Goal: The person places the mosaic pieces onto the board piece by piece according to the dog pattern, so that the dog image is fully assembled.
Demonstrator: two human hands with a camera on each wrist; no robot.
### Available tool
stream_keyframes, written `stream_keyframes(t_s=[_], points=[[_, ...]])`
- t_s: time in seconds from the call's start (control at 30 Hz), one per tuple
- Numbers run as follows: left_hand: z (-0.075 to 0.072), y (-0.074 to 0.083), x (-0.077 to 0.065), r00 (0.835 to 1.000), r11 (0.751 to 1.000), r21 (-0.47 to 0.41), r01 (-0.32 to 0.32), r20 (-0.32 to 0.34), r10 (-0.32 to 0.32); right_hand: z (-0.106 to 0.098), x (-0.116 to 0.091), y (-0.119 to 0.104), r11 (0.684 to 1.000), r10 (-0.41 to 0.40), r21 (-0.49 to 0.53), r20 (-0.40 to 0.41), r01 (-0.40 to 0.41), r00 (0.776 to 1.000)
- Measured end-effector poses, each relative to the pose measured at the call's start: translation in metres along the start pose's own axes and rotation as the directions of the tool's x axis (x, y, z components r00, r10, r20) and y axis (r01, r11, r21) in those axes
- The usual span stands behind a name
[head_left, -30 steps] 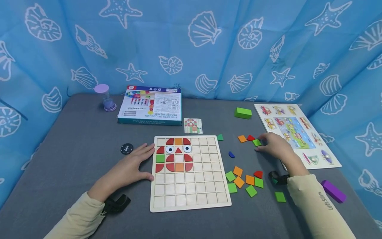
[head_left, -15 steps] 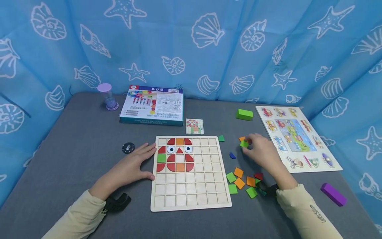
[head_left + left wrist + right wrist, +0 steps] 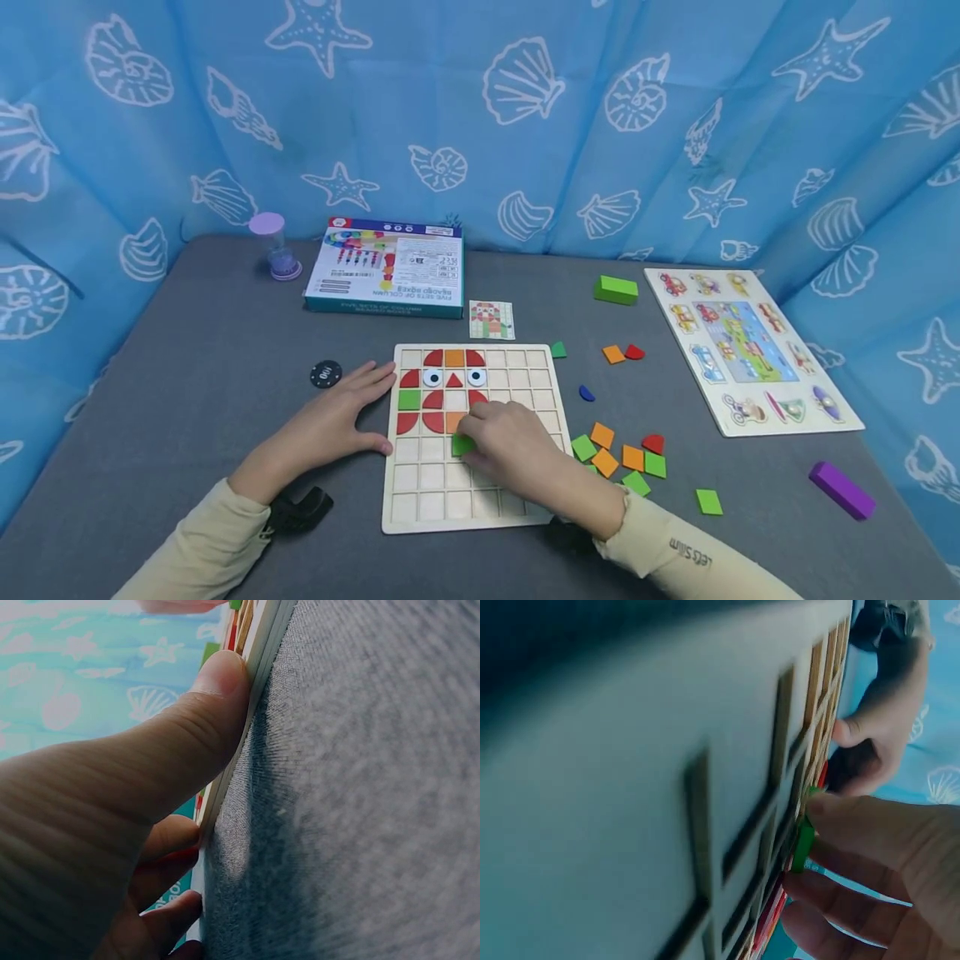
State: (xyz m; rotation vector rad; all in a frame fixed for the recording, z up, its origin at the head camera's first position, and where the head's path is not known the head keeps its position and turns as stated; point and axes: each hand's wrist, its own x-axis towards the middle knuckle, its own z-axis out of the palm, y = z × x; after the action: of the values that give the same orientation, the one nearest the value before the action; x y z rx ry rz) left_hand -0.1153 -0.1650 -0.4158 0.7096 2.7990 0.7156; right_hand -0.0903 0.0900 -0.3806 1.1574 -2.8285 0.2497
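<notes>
My right hand (image 3: pixel 517 446) pinches a green square tile (image 3: pixel 462 445) over the wooden grid board (image 3: pixel 406 478), just below an orange tile in the red pattern. In the right wrist view, thumb and fingers hold the green tile (image 3: pixel 804 846) by its sides, tilted at the board surface; whether it sits in a cell I cannot tell. Along the board's left edge, my left hand (image 3: pixel 330 425) rests with fingers extended and thumb against the rim. Two eye discs (image 3: pixel 432 377) and several red pieces (image 3: pixel 411 380) fill upper cells. The right hand covers part of the board.
Loose green and orange tiles (image 3: pixel 602 435) lie right of the board, with a red quarter piece (image 3: pixel 653 443). Behind it are a small pattern card (image 3: pixel 492 321) and a box (image 3: pixel 385 271). A vehicle puzzle (image 3: pixel 750 350) and purple block (image 3: pixel 842 490) lie at right.
My right hand picked up a green tile near the orange and red pieces at right, then carried it left onto the board. The left hand has stayed at the board's edge.
</notes>
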Motion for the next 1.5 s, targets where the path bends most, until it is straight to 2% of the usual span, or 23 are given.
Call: stream_keyframes(t_s=[0.43, 0.57, 0.7, 0.83, 0.97, 1.07, 1.37, 1.5], points=[[-0.002, 0.003, 0.001, 1.0, 1.0, -0.009, 0.02, 0.019, -0.02, 0.002, 0.001, -0.006, 1.0, -0.015, 0.009, 0.069, 0.015, 0.997], [-0.001, 0.003, 0.001, 1.0, 1.0, -0.011, 0.019, 0.022, -0.019, -0.007, -0.002, -0.002, 0.999, -0.002, 0.04, 0.109, -0.002, 0.994], [0.0, 0.002, 0.001, 1.0, 1.0, -0.008, 0.022, 0.02, -0.022, -0.024, -0.018, 0.016, 0.995, 0.07, 0.061, 0.103, -0.077, 0.992], [0.0, 0.002, 0.001, 1.0, 1.0, -0.006, 0.017, 0.014, -0.017, -0.035, -0.046, 0.044, 0.986, 0.157, 0.053, 0.074, -0.161, 0.985], [0.0, 0.001, 0.001, 1.0, 1.0, -0.012, 0.01, 0.012, -0.01, -0.035, -0.072, 0.064, 0.972, 0.228, 0.039, 0.109, -0.233, 0.968], [0.0, 0.0, 0.0, 1.0, 1.0, -0.011, 0.012, 0.01, -0.012, -0.03, -0.083, 0.072, 0.966, 0.253, 0.013, 0.127, -0.257, 0.959], [0.001, 0.0, 0.0, 1.0, 1.0, -0.009, 0.017, 0.009, -0.017, -0.023, -0.09, 0.077, 0.963, 0.268, -0.036, 0.101, -0.266, 0.958], [0.001, 0.0, 0.0, 1.0, 1.0, -0.005, 0.009, 0.008, -0.009, -0.023, -0.086, 0.072, 0.963, 0.267, -0.04, 0.043, -0.265, 0.963]])
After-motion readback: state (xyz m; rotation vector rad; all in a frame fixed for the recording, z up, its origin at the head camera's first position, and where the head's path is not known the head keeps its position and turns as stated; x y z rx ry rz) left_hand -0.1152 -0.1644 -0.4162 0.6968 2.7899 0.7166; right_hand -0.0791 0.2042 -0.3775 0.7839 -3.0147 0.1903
